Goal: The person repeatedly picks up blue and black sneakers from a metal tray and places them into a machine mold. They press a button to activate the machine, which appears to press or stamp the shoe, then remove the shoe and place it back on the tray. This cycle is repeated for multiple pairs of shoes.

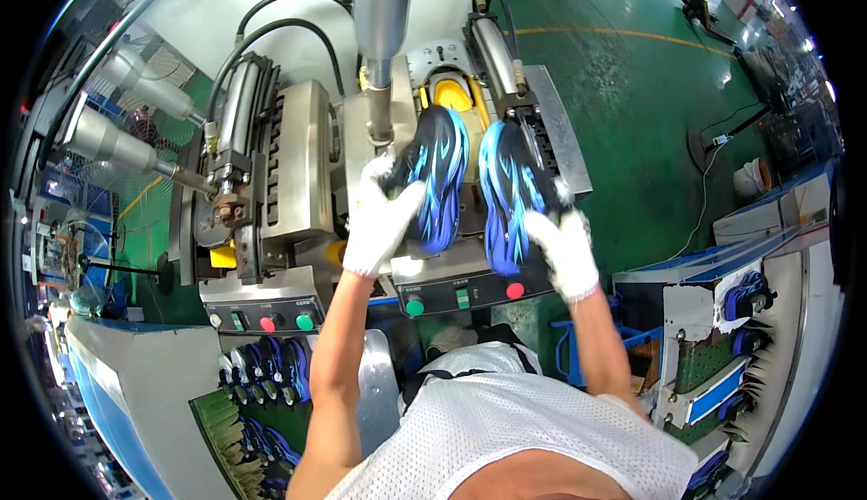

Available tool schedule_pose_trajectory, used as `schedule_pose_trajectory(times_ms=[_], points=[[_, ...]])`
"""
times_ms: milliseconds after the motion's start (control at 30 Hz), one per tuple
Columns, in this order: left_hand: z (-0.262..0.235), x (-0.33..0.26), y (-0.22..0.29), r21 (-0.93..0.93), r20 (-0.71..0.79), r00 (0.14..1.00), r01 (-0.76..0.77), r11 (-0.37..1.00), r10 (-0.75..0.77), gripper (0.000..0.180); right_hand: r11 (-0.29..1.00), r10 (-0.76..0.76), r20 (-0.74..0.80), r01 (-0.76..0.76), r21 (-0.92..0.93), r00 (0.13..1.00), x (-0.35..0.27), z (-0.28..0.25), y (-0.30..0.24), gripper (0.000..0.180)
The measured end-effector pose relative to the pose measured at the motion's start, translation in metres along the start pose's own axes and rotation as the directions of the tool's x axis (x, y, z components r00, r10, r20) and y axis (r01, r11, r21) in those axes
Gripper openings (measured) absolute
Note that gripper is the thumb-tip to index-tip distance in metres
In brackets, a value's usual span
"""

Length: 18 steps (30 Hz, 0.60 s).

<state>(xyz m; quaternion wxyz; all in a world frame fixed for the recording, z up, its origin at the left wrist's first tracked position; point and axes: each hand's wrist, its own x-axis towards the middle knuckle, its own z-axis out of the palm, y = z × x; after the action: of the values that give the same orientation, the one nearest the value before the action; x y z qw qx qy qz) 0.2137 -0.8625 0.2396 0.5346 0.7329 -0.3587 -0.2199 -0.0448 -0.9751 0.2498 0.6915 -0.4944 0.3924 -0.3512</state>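
The head view shows us two gloved hands, each holding one black-and-blue shoe above a steel pressing machine. We see the left hand [377, 215] at the outer side of the left-hand shoe [440, 179]; its thumb stands well apart from the other fingers and lies against the patterned face, while those fingers run to the outer edge, their tips hard to follow. We see the right hand [567, 245] at the outer, lower side of the right-hand shoe [510, 193], its thumb side against the blue pattern; this glove is smeared by blur, so we cannot tell how far its fingers spread behind the shoe.

The two shoes hang side by side with a narrow gap between them, toes or heels toward the machine; we cannot make out which. Their streaked faces, probably the soles, are turned up to us, so the uppers are mostly hidden. Just beyond them we find a yellow pad [452, 95] in the machine, and below them a control panel [442, 297], partly covered by the right-hand shoe, with a green button [414, 308] and a red button [515, 290].

More shoes sit on a left rack [217, 419] and a right rack [700, 364], many overlapping, some darkened or cut off by the lower rim.
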Motion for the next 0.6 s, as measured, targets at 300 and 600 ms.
schedule_pose_trajectory(times_ms=[300,600], points=[[-0.128,-0.299,-0.036,0.173,-0.046,0.839,0.541,0.823,-0.542,0.065,0.138,-0.303,0.081,0.128,-0.982,0.95,0.289,0.107,0.126,0.053],[-0.117,-0.476,-0.186,-0.128,-0.589,0.303,0.88,0.457,-0.749,0.076,0.239,-0.122,0.373,0.392,-0.888,0.92,0.308,0.092,0.128,0.061]])
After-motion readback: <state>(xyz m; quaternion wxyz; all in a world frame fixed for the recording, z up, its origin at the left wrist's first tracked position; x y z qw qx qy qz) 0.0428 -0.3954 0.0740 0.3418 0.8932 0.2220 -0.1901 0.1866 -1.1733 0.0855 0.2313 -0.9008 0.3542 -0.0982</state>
